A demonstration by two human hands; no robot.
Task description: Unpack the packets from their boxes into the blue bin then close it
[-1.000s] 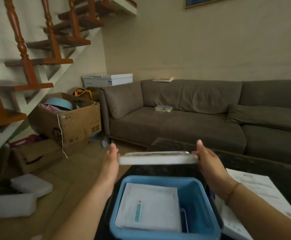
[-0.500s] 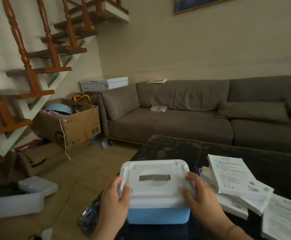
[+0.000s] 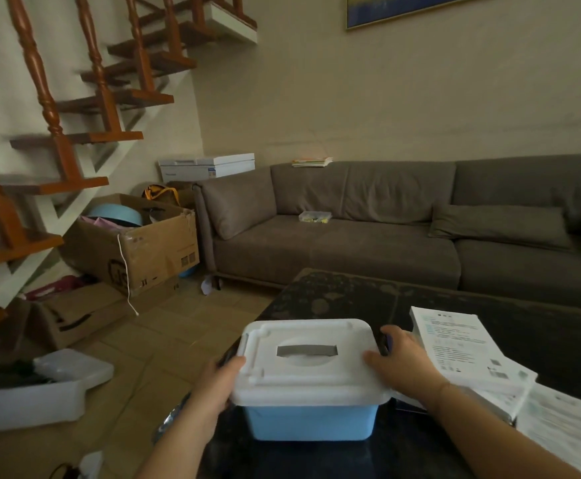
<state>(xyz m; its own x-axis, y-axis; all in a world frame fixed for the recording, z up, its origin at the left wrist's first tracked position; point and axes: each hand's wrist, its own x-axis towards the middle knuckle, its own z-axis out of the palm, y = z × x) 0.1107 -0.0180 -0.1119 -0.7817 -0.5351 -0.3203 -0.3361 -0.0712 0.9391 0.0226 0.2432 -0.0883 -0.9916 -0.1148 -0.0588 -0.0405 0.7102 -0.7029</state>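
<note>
We hold the smooth, rounded white plastic lid [image 3: 308, 359] between our hands, left hand [image 3: 220, 378] and right hand [image 3: 401, 363], fingers curled over its side rims. Beneath our fingers sits the glossy blue bin [image 3: 311, 421] on the dark mottled tabletop [image 3: 368, 299]. Flat white cardboard boxes [image 3: 462, 347] are stacked just beyond our right fingers.

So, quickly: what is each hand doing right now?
Left hand: grips the left edge of the white lid.
Right hand: grips the lid's right edge.

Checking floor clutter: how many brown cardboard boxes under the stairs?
2. An open cardboard box stands beside the sofa's end; a flatter cardboard box lies on the floor just in front of it. Others may be hidden behind.
</note>
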